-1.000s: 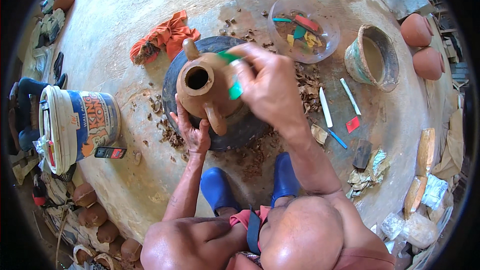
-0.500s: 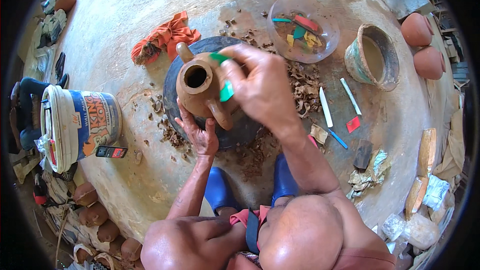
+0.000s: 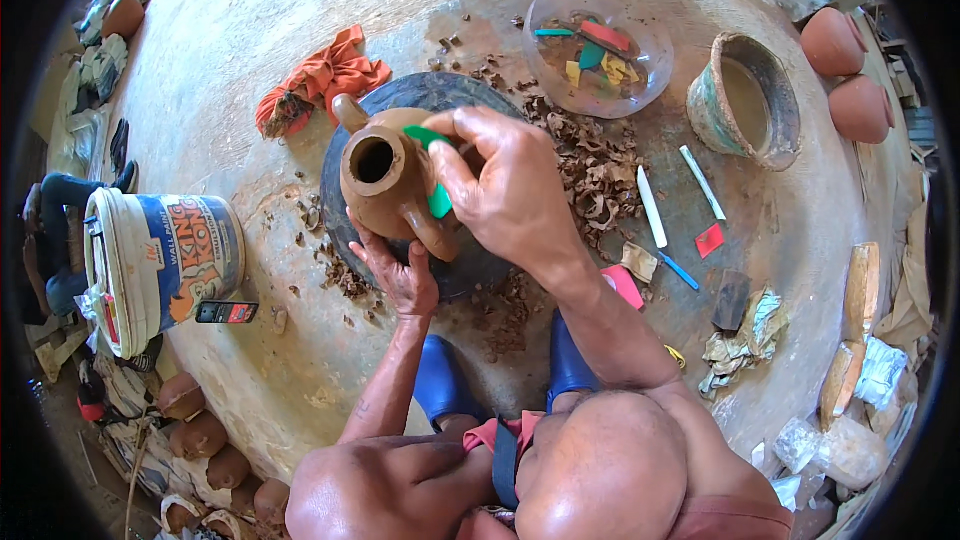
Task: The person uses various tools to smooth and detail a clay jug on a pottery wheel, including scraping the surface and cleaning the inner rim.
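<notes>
A brown clay jug [image 3: 384, 202] with a round open mouth and two looped handles or spouts stands on a dark round turntable [image 3: 470, 275]. My right hand [image 3: 505, 185] pinches a flexible green scraper [image 3: 439, 202] and presses it to the right side of the jug's shoulder. Part of the scraper is hidden behind my fingers. My left hand [image 3: 400, 275] rests against the jug's near lower side, fingers spread and thumb raised, without gripping it.
Clay shavings [image 3: 590, 165] lie right of the turntable. Beyond are a clear basin [image 3: 655, 90] of coloured scrapers and a crusted pot [image 3: 705, 110] of murky water. An orange cloth [image 3: 335, 70] lies far left, near a paint bucket [image 3: 200, 250] and a phone [image 3: 227, 312].
My right hand and the green scraper have shifted slightly along the jug's shoulder. The whole view has moved a little. My left hand stays against the jug.
</notes>
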Motion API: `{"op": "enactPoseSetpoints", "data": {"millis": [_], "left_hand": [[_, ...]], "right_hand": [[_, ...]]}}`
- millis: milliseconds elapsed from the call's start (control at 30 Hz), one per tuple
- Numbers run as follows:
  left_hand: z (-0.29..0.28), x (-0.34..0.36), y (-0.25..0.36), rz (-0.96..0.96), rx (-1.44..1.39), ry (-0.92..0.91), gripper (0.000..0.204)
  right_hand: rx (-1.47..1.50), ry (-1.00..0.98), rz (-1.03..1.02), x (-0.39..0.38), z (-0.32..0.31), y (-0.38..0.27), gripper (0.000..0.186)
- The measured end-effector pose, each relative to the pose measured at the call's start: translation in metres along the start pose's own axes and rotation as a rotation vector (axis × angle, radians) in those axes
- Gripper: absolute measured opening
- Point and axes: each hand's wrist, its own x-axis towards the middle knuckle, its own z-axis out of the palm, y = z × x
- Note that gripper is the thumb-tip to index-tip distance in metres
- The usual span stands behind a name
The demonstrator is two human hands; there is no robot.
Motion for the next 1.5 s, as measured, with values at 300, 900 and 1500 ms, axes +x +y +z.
{"op": "enactPoseSetpoints", "data": {"millis": [300,900,1500], "left_hand": [[-0.023,0.038,-0.041,0.162,0.11,-0.126,0.114],[-0.053,0.062,-0.04,0.313,0.166,-0.328,0.086],[-0.03,0.033,-0.012,0.503,0.405,-0.093,0.049]], "right_hand": [[-0.084,-0.067,-0.31,0.059,-0.014,0.071,0.025],[-0.048,0.106,-0.31,-0.011,0.003,0.099,0.033],[-0.138,0.189,-0.375,-0.033,-0.001,0.075,0.049]]}}
